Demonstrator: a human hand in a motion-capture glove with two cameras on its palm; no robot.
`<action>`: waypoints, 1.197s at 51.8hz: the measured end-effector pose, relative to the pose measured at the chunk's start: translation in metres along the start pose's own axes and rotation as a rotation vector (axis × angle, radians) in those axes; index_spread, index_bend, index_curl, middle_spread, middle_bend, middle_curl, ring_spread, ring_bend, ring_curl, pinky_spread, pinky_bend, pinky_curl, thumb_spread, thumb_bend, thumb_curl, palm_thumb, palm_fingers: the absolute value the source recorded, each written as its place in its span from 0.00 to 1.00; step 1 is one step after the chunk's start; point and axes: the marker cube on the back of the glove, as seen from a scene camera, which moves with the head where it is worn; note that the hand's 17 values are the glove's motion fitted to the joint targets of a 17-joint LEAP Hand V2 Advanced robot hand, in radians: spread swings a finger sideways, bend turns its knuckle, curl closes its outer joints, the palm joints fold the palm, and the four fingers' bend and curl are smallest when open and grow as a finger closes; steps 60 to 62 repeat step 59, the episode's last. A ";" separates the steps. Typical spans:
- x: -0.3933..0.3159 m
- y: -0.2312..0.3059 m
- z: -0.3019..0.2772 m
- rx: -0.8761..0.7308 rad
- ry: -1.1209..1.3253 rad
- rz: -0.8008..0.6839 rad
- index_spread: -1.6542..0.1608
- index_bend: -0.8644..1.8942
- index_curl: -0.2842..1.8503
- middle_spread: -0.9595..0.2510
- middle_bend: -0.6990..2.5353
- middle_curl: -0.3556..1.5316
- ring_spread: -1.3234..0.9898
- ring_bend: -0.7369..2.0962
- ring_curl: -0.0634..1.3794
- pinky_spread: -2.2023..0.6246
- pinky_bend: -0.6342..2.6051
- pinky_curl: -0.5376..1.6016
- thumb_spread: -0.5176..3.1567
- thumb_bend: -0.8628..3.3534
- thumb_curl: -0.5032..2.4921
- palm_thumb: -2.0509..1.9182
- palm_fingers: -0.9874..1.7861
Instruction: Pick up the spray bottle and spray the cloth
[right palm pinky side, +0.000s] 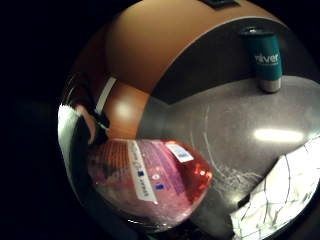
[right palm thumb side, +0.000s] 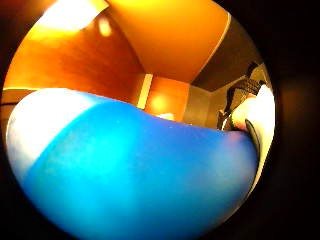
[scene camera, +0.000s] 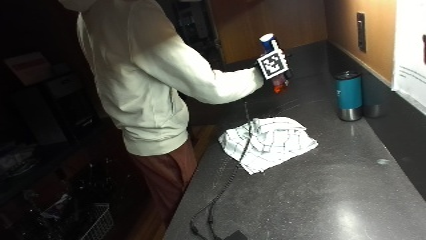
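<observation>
On the dark speckled worktop (scene camera: 319, 190), open surface is seen toward 6 o'clock of the checked cloth (scene camera: 268, 140), while the near edge runs diagonally just beside the cloth's 9 o'clock side, where a black cable trails off. Toward 3 o'clock of the cloth, bare worktop is left up to the dark backsplash and wood-panelled wall.

One spray bottle (scene camera: 273, 60) is held raised in the air, well above the worktop and toward 12 o'clock of the cloth, upright with its white and blue top uppermost and its orange-red base lowest. The gloved right hand (scene camera: 278, 67) is wrapped around the bottle's body, the grip clenched on it, with the arm stretched out from the person's cream sleeve at about shoulder height. In the little finger side palm view the labelled bottle (right palm pinky side: 150, 182) with reddish liquid is seen close to the palm, above the worktop (right palm pinky side: 235, 125), with the cloth (right palm pinky side: 280, 195) lying beyond it. In the thumb side palm view the bottle's blue top (right palm thumb side: 135, 175) fills most of the picture.

One cloth is counted, lying crumpled and flat. One teal tumbler (scene camera: 349, 95) stands upright near the backsplash, well apart from the cloth; it is also seen in the palm view (right palm pinky side: 264, 60).
</observation>
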 end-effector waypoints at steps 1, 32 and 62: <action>0.006 -0.002 0.006 0.004 0.003 0.009 0.81 0.44 0.37 0.69 0.36 0.43 0.49 0.42 0.32 0.71 0.30 0.43 0.18 0.20 0.42 0.76 0.83; 0.117 -0.010 0.092 -0.279 0.123 0.050 0.80 0.39 0.36 0.69 0.32 0.41 0.49 0.41 0.32 0.72 0.32 0.43 0.25 0.19 0.40 0.75 0.79; 0.076 0.006 0.006 -0.388 0.217 0.007 0.72 0.34 0.26 0.72 0.27 0.37 0.52 0.38 0.29 0.78 0.34 0.43 0.36 0.19 0.33 0.67 0.49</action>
